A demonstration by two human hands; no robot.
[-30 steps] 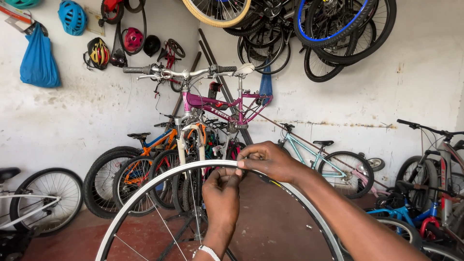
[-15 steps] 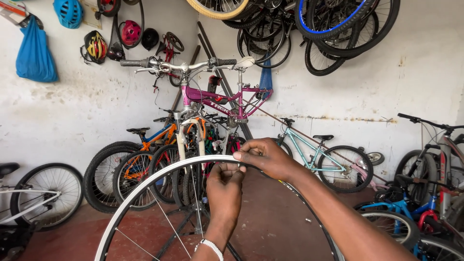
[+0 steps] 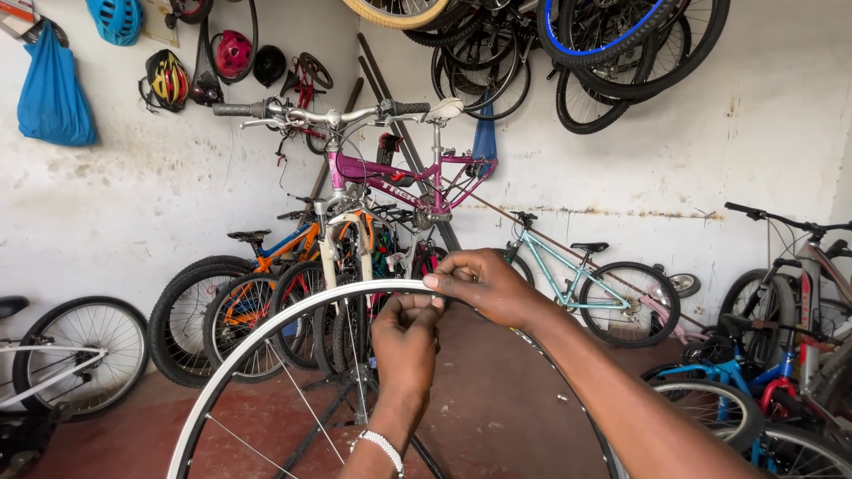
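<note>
A bare white bicycle rim with thin steel spokes stands upright right in front of me, its top arc at chest height. My right hand pinches the top of the rim from above with thumb and fingers. Just below it, my left hand is closed inside the rim's top, fingertips pressed up against the inner side; a beaded bracelet sits on that wrist. What the left fingers hold, if anything besides the rim, is hidden.
A purple bike sits raised on a repair stand behind the rim. Orange and light-blue bikes lean on the white wall. Helmets and a blue bag hang left, tyres overhead. More bikes crowd the right.
Both hands stay at the top of the rim; the left hand's fingers have shifted slightly up against the rim. My view has tilted a little, nothing else moved.
</note>
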